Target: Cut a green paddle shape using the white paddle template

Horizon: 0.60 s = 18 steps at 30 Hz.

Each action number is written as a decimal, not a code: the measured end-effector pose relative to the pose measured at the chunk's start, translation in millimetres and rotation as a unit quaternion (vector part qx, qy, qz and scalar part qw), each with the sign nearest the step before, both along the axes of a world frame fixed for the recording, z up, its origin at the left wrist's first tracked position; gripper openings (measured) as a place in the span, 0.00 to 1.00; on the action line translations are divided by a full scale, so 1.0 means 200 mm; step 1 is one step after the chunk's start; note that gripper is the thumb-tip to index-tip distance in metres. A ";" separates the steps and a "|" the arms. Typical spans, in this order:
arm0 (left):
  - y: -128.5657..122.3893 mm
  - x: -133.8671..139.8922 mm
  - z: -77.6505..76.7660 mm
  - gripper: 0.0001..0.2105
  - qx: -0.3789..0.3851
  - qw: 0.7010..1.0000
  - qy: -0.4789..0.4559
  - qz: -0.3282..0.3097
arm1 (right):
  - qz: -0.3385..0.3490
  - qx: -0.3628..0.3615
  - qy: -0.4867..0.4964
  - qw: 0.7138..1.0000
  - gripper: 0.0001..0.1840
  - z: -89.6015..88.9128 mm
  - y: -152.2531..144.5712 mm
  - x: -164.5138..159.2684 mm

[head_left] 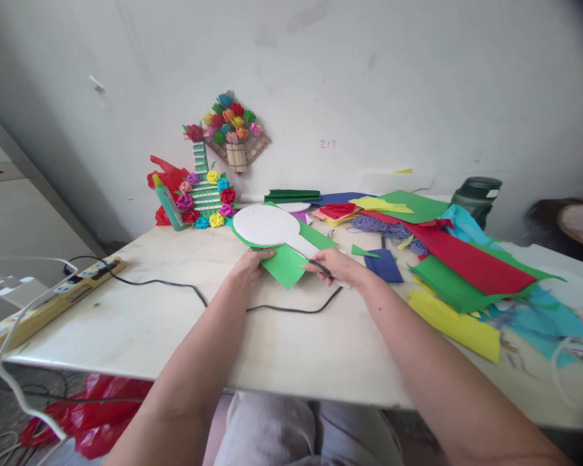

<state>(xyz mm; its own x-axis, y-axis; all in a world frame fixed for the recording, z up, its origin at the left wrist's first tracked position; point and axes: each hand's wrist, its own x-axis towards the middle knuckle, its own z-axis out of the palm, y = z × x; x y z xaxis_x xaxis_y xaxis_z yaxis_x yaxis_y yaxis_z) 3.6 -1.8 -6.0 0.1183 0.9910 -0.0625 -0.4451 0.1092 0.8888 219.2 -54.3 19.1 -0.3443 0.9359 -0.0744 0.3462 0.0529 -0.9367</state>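
Note:
A white paddle-shaped cutout (266, 225), round with a straight handle, lies over a sheet of green paper (287, 266). My left hand (255, 262) pinches the lower left edge of the green paper, thumb on top. In my right hand (337, 265) is a pair of scissors (320, 266) with dark handles, its fingers closed around them. The blades point left along the lower side of the white handle, against the green paper. How far the blades are apart I cannot make out. A green paper scrap (366, 251) and a dark blue paper piece (383, 265) lie right of my right hand.
Coloured paper sheets (466, 259) and purple yarn (386, 228) crowd the table's right side, with a dark green bottle (476, 197) behind. A glue bottle (170, 204) and a flower-decorated guitar shape (206, 194) stand back left. A power strip (68, 291) feeds a black cable (291, 310) across the table.

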 end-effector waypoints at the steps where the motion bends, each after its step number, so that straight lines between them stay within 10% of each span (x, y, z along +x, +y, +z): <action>1: 0.00 0.00 0.00 0.19 0.004 1.000 0.001 -0.003 | 0.004 -0.004 0.002 1.000 0.24 0.00 0.00 0.00; 18: -0.01 0.01 0.01 0.21 0.002 1.000 -0.020 0.013 | -0.002 -0.001 -0.013 1.000 0.22 0.02 -0.01 0.00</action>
<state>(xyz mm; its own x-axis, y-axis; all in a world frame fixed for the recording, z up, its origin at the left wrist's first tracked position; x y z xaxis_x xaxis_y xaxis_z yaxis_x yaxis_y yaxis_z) 6.3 -4.2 -3.1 0.0955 0.9940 -0.0541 -0.4830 0.0938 0.8706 219.5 -57.2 23.2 -0.3384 0.9372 -0.0849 0.3708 0.0499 -0.9274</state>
